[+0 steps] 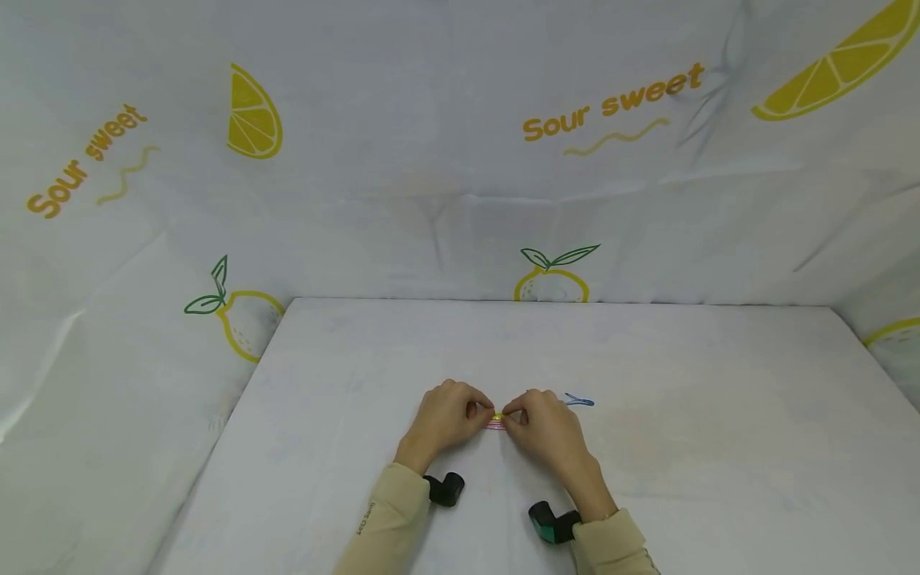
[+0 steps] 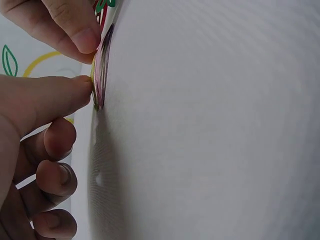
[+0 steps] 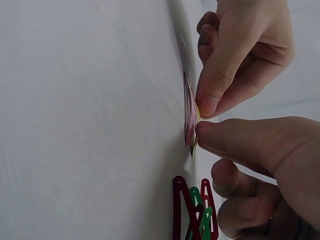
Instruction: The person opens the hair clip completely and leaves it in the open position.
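Note:
My left hand [image 1: 447, 417] and right hand [image 1: 548, 430] meet over the white table, thumb and forefinger of each pinching one end of a yellow snap hair clip [image 1: 498, 416]. Just below it lie several pink hair clips [image 1: 496, 426], stacked closely together; in the right wrist view these pink clips [image 3: 188, 112] stand out along the near side of the yellow one. The fingertips cover much of the yellow clip. In the left wrist view, the other fingers of the left hand [image 2: 45, 115] are loosely curled.
A blue hair clip [image 1: 579, 401] lies just past the right hand. Beside that hand, the right wrist view shows a dark red clip [image 3: 178, 200], a green clip [image 3: 206, 222] and a red clip [image 3: 212, 210] bunched together. A lemon-print sheet [image 1: 402, 160] rises behind the table.

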A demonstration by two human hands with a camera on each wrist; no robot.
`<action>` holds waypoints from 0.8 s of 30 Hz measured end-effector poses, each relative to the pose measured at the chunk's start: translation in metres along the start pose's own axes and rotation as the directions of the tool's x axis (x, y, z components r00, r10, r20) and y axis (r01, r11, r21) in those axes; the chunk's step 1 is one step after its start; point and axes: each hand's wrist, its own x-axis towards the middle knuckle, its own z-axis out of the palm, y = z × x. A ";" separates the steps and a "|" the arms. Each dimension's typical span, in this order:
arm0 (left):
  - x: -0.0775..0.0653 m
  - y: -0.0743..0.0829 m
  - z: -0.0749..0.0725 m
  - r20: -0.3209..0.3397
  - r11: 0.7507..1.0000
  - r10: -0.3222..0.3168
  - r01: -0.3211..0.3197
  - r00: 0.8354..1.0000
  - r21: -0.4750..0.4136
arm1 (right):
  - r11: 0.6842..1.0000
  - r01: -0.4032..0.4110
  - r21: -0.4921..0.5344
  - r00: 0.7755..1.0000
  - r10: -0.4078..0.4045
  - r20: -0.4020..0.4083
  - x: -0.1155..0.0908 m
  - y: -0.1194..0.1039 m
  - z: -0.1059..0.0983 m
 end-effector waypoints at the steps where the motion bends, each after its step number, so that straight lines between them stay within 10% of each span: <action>1: 0.000 0.000 0.000 -0.005 1.000 -0.003 0.003 1.000 0.001 | 1.000 -0.001 -0.002 1.000 0.001 0.001 0.000 0.000 0.000; 24: 0.000 -0.003 -0.002 0.064 1.000 -0.019 0.019 0.998 0.001 | 0.998 0.018 -0.060 0.999 -0.016 0.029 0.007 -0.003 -0.002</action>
